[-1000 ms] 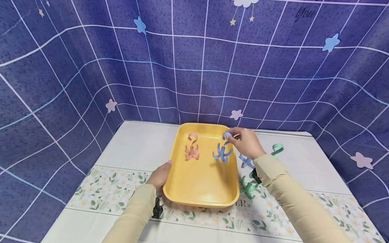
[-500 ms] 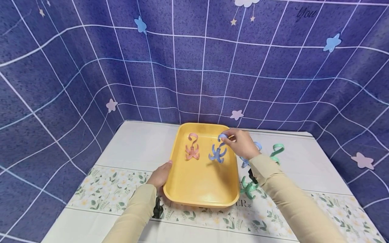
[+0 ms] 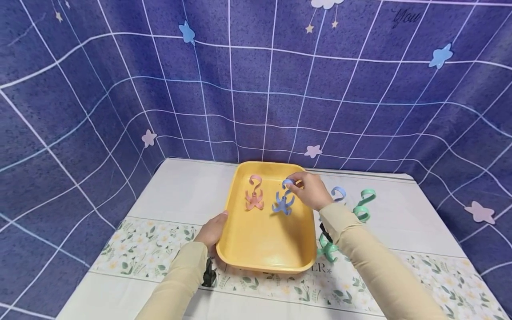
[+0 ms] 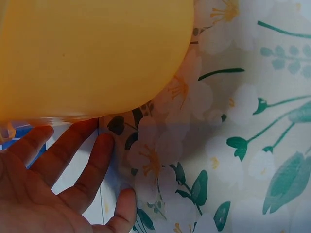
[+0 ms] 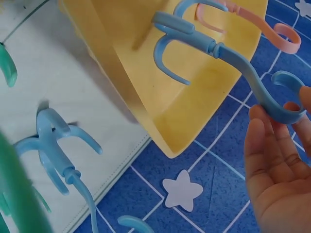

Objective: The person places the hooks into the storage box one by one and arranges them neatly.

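While L hand (image 3: 211,230), fingers loose, touches tray (image 3: 268,242), R hand (image 3: 312,190) pinches blue hook (image 3: 283,205), nearer pink hook (image 3: 254,201) vs. 1 sec ago.

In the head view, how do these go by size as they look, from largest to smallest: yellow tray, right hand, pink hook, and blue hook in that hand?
1. Yellow tray
2. Right hand
3. Pink hook and blue hook: they look alike, so unranked.

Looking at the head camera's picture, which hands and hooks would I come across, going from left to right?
Left hand, pink hook, held blue hook, right hand, loose blue hook, far green hook.
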Available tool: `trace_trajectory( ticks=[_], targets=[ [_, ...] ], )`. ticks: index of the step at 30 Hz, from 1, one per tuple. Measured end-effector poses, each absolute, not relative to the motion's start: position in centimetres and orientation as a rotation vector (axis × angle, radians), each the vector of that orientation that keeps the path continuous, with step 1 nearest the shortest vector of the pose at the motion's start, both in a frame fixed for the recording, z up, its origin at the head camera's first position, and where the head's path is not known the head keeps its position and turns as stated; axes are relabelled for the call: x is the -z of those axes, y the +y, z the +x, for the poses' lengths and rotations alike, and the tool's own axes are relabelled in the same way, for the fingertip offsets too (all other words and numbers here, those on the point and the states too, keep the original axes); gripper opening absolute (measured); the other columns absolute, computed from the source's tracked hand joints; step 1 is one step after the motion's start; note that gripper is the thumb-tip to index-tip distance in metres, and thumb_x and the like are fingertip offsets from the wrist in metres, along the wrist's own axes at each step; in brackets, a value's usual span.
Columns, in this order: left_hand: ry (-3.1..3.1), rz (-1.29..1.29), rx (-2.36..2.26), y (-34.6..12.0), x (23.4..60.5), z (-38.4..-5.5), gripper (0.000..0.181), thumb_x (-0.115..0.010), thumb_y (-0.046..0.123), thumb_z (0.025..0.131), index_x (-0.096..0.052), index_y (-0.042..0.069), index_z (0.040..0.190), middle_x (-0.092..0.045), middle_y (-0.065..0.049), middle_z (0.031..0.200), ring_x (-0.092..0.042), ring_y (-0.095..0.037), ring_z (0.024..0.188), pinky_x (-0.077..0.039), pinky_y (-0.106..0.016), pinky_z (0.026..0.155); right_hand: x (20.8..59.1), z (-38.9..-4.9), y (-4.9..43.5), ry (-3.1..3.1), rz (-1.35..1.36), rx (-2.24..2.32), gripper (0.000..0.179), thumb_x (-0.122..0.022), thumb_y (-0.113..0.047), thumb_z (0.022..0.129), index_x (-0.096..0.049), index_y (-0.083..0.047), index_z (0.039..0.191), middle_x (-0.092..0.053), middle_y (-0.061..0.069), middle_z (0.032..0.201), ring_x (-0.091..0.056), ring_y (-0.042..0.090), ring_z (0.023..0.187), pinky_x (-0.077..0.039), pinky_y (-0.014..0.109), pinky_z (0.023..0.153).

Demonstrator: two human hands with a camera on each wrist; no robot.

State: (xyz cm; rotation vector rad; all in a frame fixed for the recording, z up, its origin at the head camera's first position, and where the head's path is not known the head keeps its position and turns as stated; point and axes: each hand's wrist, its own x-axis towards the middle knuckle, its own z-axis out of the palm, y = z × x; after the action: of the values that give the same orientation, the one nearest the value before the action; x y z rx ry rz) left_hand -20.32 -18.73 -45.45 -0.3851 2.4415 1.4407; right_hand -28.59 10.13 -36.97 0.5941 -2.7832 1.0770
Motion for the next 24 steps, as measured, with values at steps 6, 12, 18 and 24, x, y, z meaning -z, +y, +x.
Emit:
trace_trajectory(
  ticks=[6, 12, 18, 24],
  targets=[
    [2.472, -0.376, -1.403, -18.6, 45.2, -20.3, 0.066, -0.025, 0.053, 0.11, -0.041, 0.009, 0.156, -0.064, -0.017, 0.121, -0.062, -0.03, 0.105, -0.044, -0.055, 0.101, 37.4, -28.8, 9.7, -2.783, 0.604, -1.076, 0.016, -0.071, -0.011, 0.097, -0.075, -0.001, 0.109, -0.073, 0.012, 0.106, -0.072, 0.03, 0.093, -0.057, 0.043, 0.083],
    [2.451, -0.384, -1.444, -18.6, 45.7, -20.5, 0.065, -0.026, 0.053, 0.11, -0.044, 0.009, 0.154, -0.066, -0.015, 0.114, -0.064, -0.027, 0.097, -0.048, -0.05, 0.094, 37.6, -28.9, 9.3, -2.787, 0.592, -1.092, 0.015, -0.071, -0.011, 0.097, -0.075, -0.002, 0.109, -0.073, 0.012, 0.106, -0.071, 0.03, 0.094, -0.057, 0.043, 0.083],
    [2.465, -0.38, -1.436, -18.6, 45.7, -20.4, 0.067, -0.025, 0.055, 0.109, -0.045, 0.009, 0.153, -0.066, -0.015, 0.113, -0.063, -0.027, 0.097, -0.047, -0.051, 0.095, 38.1, -29.1, 9.1, -2.793, 0.589, -1.088, 0.017, -0.071, -0.012, 0.097, -0.075, -0.002, 0.111, -0.071, 0.015, 0.113, -0.07, 0.031, 0.097, -0.057, 0.044, 0.084],
    [2.48, -0.358, -1.429, -18.6, 45.5, -20.3, 0.065, -0.025, 0.052, 0.11, -0.043, 0.007, 0.155, -0.064, -0.018, 0.118, -0.063, -0.031, 0.102, -0.045, -0.054, 0.097, 38.4, -29.3, 9.2, -2.774, 0.626, -1.061, 0.019, -0.07, -0.012, 0.098, -0.074, -0.001, 0.114, -0.07, 0.017, 0.114, -0.071, 0.033, 0.097, -0.056, 0.046, 0.087]
  ],
)
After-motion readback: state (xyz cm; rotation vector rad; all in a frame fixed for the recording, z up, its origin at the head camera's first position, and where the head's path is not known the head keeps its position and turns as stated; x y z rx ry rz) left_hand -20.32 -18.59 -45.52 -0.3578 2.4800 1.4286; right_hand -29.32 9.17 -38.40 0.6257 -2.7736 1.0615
